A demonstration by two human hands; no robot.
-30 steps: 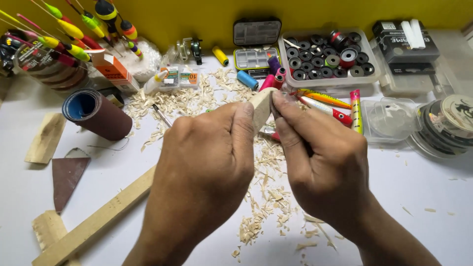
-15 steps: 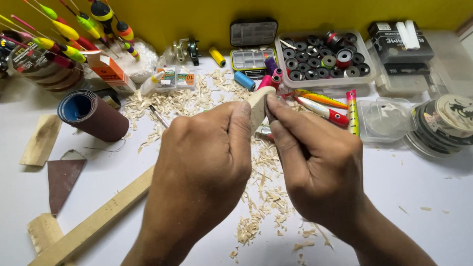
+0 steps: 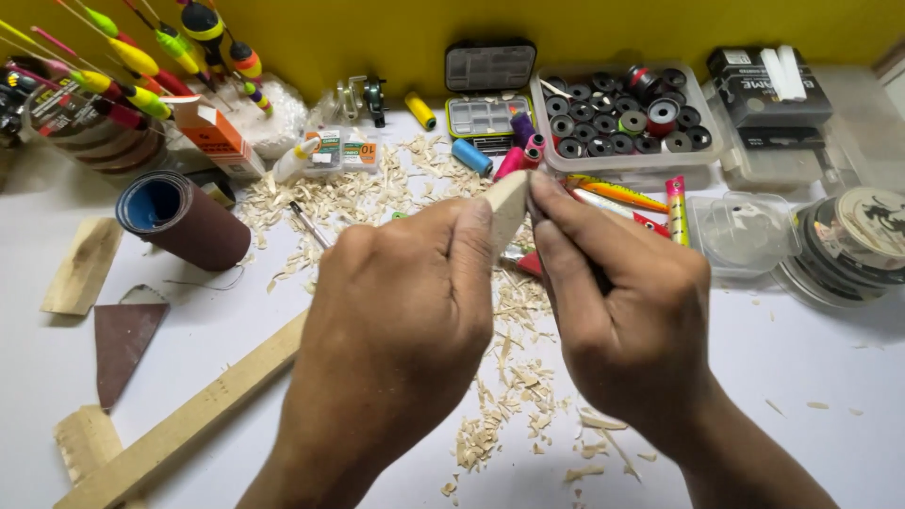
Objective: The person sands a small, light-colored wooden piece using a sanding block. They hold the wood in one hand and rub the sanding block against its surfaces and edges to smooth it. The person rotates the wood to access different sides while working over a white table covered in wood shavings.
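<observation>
Both the left hand (image 3: 401, 320) and right hand (image 3: 622, 311) grip a wood piece (image 3: 506, 203), mostly hidden; bare bench (image 3: 801, 377) lies rightward.

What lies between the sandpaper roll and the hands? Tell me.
In the head view, wood shavings and a thin metal tool lie on the table between the sandpaper roll and the left hand.

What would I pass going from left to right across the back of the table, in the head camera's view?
Bright fishing floats → orange carton → yellow thread spool → small dark compartment box → clear tray of dark bobbins → black box → stack of line spools.
</observation>
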